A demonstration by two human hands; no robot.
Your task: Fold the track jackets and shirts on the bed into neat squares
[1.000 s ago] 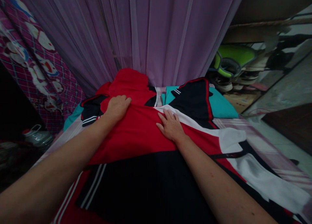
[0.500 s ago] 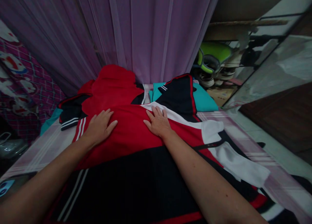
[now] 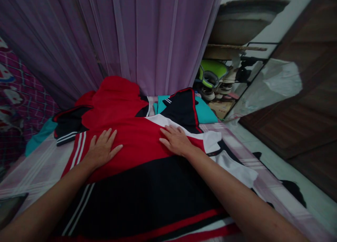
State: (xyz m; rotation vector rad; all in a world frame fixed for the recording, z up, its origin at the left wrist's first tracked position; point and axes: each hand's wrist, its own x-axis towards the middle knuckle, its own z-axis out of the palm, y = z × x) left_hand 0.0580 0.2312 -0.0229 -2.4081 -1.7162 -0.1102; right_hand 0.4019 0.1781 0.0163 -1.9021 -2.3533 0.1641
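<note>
touching the red garment (image 3: pixel 139 141), left hand (image 3: pixel 102 150) and right hand (image 3: pixel 176 141) lie apart.

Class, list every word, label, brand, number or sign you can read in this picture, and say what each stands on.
No text can be read.
Box below the shoes: small reddish marks, too small and blurred to read.
Clothes: stripes, but no lettering that shows.

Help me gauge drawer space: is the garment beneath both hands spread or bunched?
Spread: the red-and-navy garment lies flat under the left hand and right hand; hidden folds, cannot tell.
</note>
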